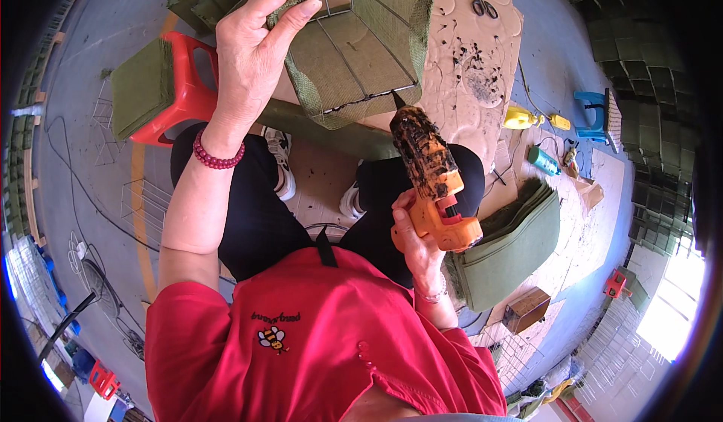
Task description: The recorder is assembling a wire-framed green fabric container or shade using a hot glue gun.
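A green fabric box point(413, 26) with a thin wire frame point(343, 56) inside is held up before me, its open side toward me. My left hand point(256, 45) pinches its upper left edge between thumb and fingers. Below its lower right corner, my right hand point(416, 245) grips an orange glue gun point(429, 158) smeared with dark glue. The gun's dark nozzle tip is at the box's lower wire edge, where a dark line of glue shows; whether they touch I cannot tell.
A red stool point(188, 87) with folded green fabric point(141, 90) stands left. More green fabric point(512, 252) is stacked at my right. Scissors point(482, 0) and dark scraps point(474, 64) lie on the cardboard point(444, 105). Cables point(83, 188) and wire frames point(147, 203) lie left.
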`<action>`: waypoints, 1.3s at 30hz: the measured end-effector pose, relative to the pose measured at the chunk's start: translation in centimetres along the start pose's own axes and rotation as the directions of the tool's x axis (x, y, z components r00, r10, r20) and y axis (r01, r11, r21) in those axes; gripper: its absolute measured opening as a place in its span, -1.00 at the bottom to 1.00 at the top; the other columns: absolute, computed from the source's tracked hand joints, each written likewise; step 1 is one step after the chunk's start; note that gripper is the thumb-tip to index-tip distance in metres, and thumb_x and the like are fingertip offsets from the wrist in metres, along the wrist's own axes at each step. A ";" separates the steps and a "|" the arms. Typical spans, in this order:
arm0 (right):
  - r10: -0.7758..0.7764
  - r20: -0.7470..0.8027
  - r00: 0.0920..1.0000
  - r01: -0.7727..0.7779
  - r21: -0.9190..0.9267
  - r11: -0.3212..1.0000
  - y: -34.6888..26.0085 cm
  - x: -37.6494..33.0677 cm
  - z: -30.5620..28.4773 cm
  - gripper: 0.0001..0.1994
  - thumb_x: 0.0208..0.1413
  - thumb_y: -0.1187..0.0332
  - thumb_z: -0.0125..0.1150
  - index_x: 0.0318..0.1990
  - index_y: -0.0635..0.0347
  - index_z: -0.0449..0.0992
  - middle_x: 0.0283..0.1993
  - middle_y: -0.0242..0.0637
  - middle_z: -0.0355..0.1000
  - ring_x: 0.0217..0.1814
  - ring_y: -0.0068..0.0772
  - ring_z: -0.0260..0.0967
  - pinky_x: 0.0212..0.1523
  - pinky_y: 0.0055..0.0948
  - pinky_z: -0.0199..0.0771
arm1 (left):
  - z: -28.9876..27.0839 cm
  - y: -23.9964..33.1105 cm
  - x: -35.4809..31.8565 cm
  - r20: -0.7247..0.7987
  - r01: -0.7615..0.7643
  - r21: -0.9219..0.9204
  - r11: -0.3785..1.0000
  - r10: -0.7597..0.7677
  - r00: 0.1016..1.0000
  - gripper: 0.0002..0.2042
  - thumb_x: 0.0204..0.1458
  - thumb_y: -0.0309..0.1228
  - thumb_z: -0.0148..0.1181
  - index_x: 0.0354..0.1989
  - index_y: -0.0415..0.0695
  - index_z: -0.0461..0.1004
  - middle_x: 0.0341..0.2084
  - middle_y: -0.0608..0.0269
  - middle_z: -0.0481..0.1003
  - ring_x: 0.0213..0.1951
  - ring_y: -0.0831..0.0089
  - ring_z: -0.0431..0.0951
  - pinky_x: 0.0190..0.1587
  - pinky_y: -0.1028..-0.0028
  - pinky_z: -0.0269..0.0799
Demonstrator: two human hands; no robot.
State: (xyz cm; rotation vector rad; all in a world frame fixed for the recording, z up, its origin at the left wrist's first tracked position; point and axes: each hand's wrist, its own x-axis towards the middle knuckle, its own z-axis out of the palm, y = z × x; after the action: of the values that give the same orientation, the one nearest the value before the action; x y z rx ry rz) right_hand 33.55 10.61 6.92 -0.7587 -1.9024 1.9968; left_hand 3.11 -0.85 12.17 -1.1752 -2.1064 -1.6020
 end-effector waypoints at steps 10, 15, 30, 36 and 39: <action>0.014 -0.005 1.000 -0.014 -0.028 1.000 -0.4 -0.1 0.3 -0.81 0.19 0.52 0.24 -0.08 0.16 0.42 -0.21 -0.48 0.37 -0.16 -0.63 0.33 -0.13 -0.58 0.37 | -0.1 0.1 0.1 0.001 0.015 -0.001 1.000 -0.015 1.000 -0.77 0.24 -0.38 0.14 -0.02 -0.17 0.60 -0.08 0.30 0.63 0.00 0.60 0.55 0.42 0.28 0.07; 0.006 -0.018 1.000 -0.007 -0.042 0.999 -0.4 0.0 0.2 -0.78 0.17 0.52 0.24 -0.05 0.19 0.41 -0.18 -0.43 0.39 -0.12 -0.56 0.35 -0.05 -0.51 0.36 | 0.1 0.3 0.3 0.006 0.029 -0.008 1.000 -0.029 1.000 -0.77 0.23 -0.38 0.14 -0.03 -0.18 0.60 -0.09 0.30 0.63 0.00 0.60 0.55 0.43 0.28 0.06; 0.165 0.166 0.972 -0.154 -0.077 0.985 1.5 -1.4 -0.1 -0.71 0.23 0.42 0.21 0.09 0.21 0.43 0.06 -0.40 0.39 0.22 -0.50 0.27 0.28 -0.41 0.20 | 0.5 0.1 0.4 0.005 0.028 0.000 1.000 -0.028 1.000 -0.77 0.23 -0.37 0.14 -0.03 -0.16 0.60 -0.08 0.30 0.63 0.01 0.58 0.56 0.44 0.26 0.04; 0.236 0.193 0.952 -0.210 -0.145 0.967 2.5 -1.5 -0.1 -0.69 0.24 0.41 0.20 0.11 0.21 0.42 0.07 -0.38 0.40 0.22 -0.47 0.28 0.27 -0.40 0.21 | 0.3 0.1 0.3 0.002 0.009 0.005 1.000 -0.009 1.000 -0.77 0.24 -0.37 0.14 -0.03 -0.16 0.61 -0.09 0.31 0.63 0.00 0.60 0.55 0.43 0.28 0.04; 0.118 0.092 0.989 -0.106 -0.126 0.986 0.2 -1.1 0.6 -0.68 0.22 0.43 0.23 0.11 0.22 0.42 0.05 -0.38 0.42 0.20 -0.46 0.30 0.27 -0.39 0.22 | 0.1 0.1 0.2 0.005 0.012 0.007 1.000 -0.012 1.000 -0.77 0.23 -0.38 0.14 -0.03 -0.16 0.61 -0.09 0.32 0.64 0.00 0.60 0.55 0.43 0.30 0.06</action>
State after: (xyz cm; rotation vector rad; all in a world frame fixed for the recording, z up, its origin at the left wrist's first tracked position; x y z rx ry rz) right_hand 34.11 9.52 6.95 -0.8300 -2.0969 2.0348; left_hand 3.08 -0.63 12.26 -1.1678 -2.1239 -1.5974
